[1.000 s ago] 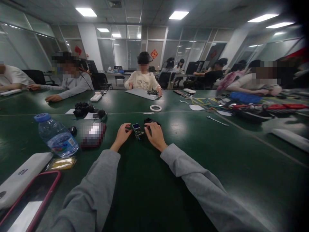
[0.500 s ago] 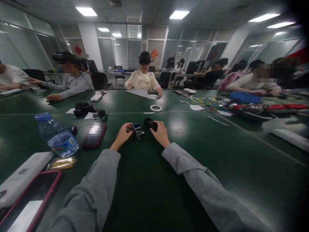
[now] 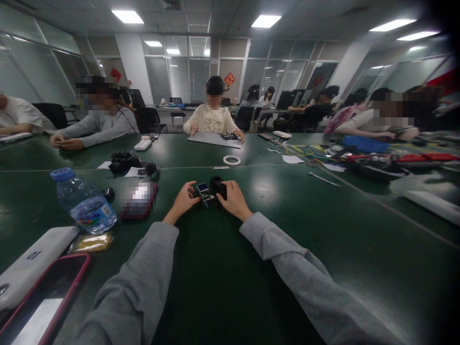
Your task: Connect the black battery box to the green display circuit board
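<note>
Circuit board [image 3: 206, 196] with a small screen [image 3: 202, 187] lies on the green desk [image 3: 215, 278], between the two hands and just beside a black case [image 3: 216, 185]. The step in hand appears to be positioning the case at the board's right side; a next move would call for a steady board and careful wrist control, keeping the case off its exposed components. The right hand [image 3: 234, 198] angles in, its grip pinching the case between thumb and fingers. The left hand [image 3: 184, 198] has its grip spread, fingers curved, thumb at the board's left edge; I cannot tell whether it touches. Both grey sleeves [image 3: 142, 268] converge forward.
</note>
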`<action>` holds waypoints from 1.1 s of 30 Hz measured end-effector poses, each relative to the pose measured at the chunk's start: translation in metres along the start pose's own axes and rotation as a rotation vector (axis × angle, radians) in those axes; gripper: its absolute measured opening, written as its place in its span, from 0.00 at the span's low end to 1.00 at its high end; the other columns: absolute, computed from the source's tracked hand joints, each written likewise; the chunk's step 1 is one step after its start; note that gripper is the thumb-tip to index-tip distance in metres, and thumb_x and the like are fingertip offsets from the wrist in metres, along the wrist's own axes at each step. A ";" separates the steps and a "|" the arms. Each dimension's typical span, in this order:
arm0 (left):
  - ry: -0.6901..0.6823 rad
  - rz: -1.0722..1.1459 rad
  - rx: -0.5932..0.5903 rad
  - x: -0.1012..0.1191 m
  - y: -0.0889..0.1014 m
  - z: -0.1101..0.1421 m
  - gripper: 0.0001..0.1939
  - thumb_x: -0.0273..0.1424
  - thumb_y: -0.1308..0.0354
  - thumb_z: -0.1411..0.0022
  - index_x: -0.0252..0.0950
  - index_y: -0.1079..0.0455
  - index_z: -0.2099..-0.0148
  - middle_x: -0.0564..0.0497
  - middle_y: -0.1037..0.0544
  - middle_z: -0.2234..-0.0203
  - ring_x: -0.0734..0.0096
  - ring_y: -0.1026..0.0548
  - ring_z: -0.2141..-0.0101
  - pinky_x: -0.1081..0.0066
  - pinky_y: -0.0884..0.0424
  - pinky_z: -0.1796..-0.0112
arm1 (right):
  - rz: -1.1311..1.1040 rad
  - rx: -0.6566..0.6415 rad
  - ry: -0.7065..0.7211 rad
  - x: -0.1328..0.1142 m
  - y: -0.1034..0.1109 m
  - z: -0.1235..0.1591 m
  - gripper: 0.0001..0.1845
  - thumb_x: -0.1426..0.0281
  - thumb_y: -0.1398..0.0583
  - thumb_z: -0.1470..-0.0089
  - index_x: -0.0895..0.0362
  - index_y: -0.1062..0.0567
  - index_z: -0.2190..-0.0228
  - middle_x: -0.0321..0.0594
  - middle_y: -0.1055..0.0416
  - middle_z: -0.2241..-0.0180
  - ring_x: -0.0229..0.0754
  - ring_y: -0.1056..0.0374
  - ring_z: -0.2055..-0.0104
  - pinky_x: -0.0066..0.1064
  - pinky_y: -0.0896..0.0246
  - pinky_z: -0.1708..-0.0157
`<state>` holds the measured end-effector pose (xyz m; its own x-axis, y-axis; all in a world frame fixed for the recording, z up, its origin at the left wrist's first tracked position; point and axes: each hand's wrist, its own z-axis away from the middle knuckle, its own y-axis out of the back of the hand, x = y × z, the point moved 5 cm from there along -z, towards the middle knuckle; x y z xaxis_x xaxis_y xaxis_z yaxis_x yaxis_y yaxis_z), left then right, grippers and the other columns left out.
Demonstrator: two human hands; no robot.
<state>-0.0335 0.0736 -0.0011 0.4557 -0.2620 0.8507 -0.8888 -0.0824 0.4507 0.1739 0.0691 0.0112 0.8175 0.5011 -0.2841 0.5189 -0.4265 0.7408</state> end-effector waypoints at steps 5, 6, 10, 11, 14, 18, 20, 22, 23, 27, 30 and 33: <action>0.028 -0.026 0.025 0.004 0.001 0.002 0.33 0.33 0.36 0.54 0.37 0.40 0.45 0.52 0.31 0.66 0.77 0.33 0.73 0.71 0.36 0.68 | -0.031 0.001 0.010 0.000 0.001 0.000 0.22 0.66 0.45 0.47 0.60 0.39 0.51 0.50 0.41 0.55 0.51 0.41 0.53 0.43 0.40 0.54; 0.023 -0.029 0.028 0.005 0.001 0.002 0.32 0.33 0.36 0.53 0.37 0.40 0.45 0.52 0.31 0.66 0.77 0.33 0.73 0.71 0.36 0.68 | -0.039 0.000 0.016 -0.001 0.001 0.000 0.22 0.66 0.45 0.47 0.60 0.39 0.51 0.49 0.41 0.55 0.50 0.41 0.53 0.43 0.39 0.53; 0.011 -0.047 0.058 0.002 0.002 0.001 0.30 0.35 0.37 0.53 0.36 0.40 0.48 0.53 0.31 0.67 0.77 0.34 0.74 0.72 0.37 0.69 | -0.060 -0.003 0.029 -0.002 0.002 0.001 0.20 0.67 0.46 0.46 0.60 0.38 0.51 0.49 0.41 0.55 0.49 0.41 0.53 0.41 0.39 0.53; 0.008 -0.053 0.075 0.000 0.003 0.000 0.29 0.35 0.37 0.53 0.36 0.40 0.49 0.53 0.31 0.68 0.77 0.34 0.74 0.72 0.37 0.70 | -0.061 0.001 0.024 -0.002 0.003 0.000 0.20 0.68 0.46 0.46 0.59 0.38 0.52 0.48 0.41 0.55 0.48 0.41 0.53 0.41 0.39 0.53; -0.016 -0.078 0.124 -0.004 0.005 -0.003 0.22 0.33 0.39 0.51 0.35 0.39 0.55 0.55 0.32 0.72 0.77 0.34 0.74 0.73 0.38 0.70 | -0.056 0.012 0.003 -0.001 0.004 0.000 0.19 0.67 0.47 0.45 0.59 0.38 0.52 0.48 0.41 0.55 0.49 0.40 0.52 0.41 0.39 0.52; -0.024 -0.096 0.111 -0.008 0.005 -0.005 0.10 0.29 0.43 0.49 0.35 0.35 0.62 0.55 0.32 0.74 0.77 0.34 0.73 0.74 0.38 0.69 | -0.054 0.018 -0.002 -0.001 0.004 0.000 0.19 0.66 0.46 0.45 0.59 0.37 0.52 0.48 0.40 0.56 0.49 0.40 0.53 0.42 0.39 0.53; -0.016 -0.078 0.111 -0.008 0.005 -0.005 0.09 0.29 0.43 0.49 0.36 0.34 0.63 0.54 0.31 0.73 0.76 0.33 0.73 0.73 0.37 0.69 | -0.062 0.016 -0.005 0.000 0.003 0.000 0.19 0.66 0.46 0.45 0.59 0.37 0.52 0.48 0.40 0.55 0.49 0.40 0.53 0.41 0.38 0.54; -0.009 -0.067 0.117 -0.007 0.006 -0.004 0.09 0.29 0.42 0.50 0.36 0.34 0.63 0.54 0.30 0.73 0.76 0.33 0.73 0.73 0.37 0.69 | -0.077 0.010 -0.013 0.001 0.003 0.001 0.19 0.66 0.46 0.45 0.58 0.37 0.52 0.47 0.40 0.55 0.48 0.39 0.53 0.41 0.37 0.55; -0.005 -0.071 0.119 -0.007 0.007 -0.004 0.09 0.29 0.42 0.50 0.36 0.34 0.63 0.54 0.30 0.73 0.75 0.33 0.73 0.73 0.37 0.70 | -0.085 0.008 -0.017 0.001 0.004 0.001 0.19 0.66 0.46 0.45 0.58 0.37 0.52 0.47 0.40 0.55 0.48 0.39 0.53 0.40 0.37 0.55; 0.002 -0.112 0.106 -0.005 0.007 -0.003 0.09 0.30 0.42 0.49 0.36 0.34 0.64 0.53 0.28 0.72 0.75 0.32 0.73 0.72 0.36 0.69 | -0.095 0.002 -0.025 0.000 0.006 0.001 0.19 0.67 0.47 0.44 0.56 0.37 0.51 0.47 0.40 0.55 0.48 0.39 0.54 0.40 0.36 0.56; 0.004 -0.122 0.102 -0.005 0.007 -0.002 0.09 0.31 0.43 0.48 0.36 0.34 0.63 0.52 0.28 0.70 0.74 0.30 0.71 0.72 0.35 0.69 | -0.061 0.003 -0.032 0.000 0.007 0.001 0.19 0.68 0.48 0.43 0.53 0.37 0.49 0.47 0.42 0.55 0.48 0.40 0.54 0.41 0.36 0.56; 0.005 -0.141 0.102 -0.005 0.008 -0.002 0.08 0.32 0.43 0.48 0.36 0.34 0.63 0.51 0.27 0.69 0.73 0.30 0.70 0.71 0.35 0.68 | -0.023 0.036 -0.045 0.003 0.008 0.000 0.20 0.68 0.47 0.44 0.53 0.36 0.49 0.47 0.44 0.55 0.49 0.41 0.53 0.42 0.38 0.55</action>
<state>-0.0427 0.0760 -0.0018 0.5765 -0.2360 0.7823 -0.8161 -0.2151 0.5365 0.1805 0.0669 0.0161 0.8151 0.4770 -0.3289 0.5459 -0.4420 0.7118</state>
